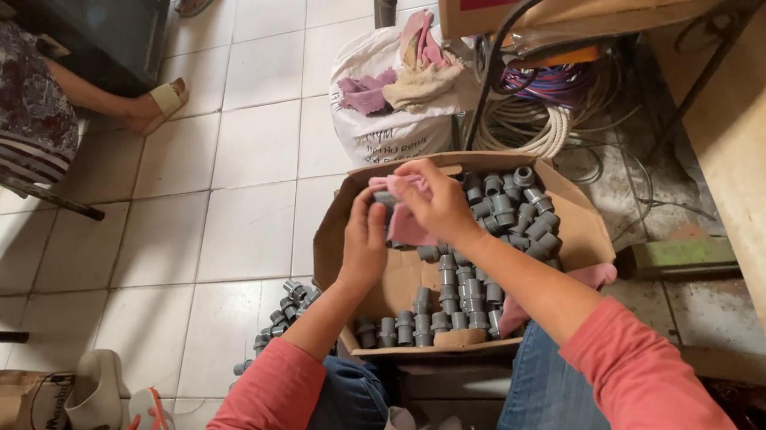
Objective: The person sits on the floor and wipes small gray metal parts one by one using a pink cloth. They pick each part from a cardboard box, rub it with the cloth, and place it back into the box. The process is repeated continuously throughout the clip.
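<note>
1. The left hand (364, 241) is closed around a small grey pipe fitting (385, 199), held over the near-left part of an open cardboard box (581, 228) that rests on the person's lap.
2. The right hand (436, 202) presses a pink rag (407, 210) against that fitting, its fingers bunched together on the cloth (the fitting is mostly hidden by cloth and fingers, so only its grey end shows).
3. As a judgement of progress: many grey fittings in the box (497, 213) lie piled at its far right and run in a line down to its near edge, while a smaller heap of fittings on the floor (282, 314) lies just beside the box on the near left. Wiping looks to be partway through, with most of the pieces in the box. I cannot tell which group has been wiped.
4. A second pink cloth (597, 275) hangs over the right edge of the box.
5. Beyond the box stands a white sack (382, 130) stuffed with rags, and to its right coils of rope and cable (535, 117) sit under a metal frame.
6. At far left another person's sandalled foot (159, 106) rests on the white tiled floor (244, 181), well apart from the work.
7. Nothing stands between the hands and either pile; the box flaps stay open and low.
</note>
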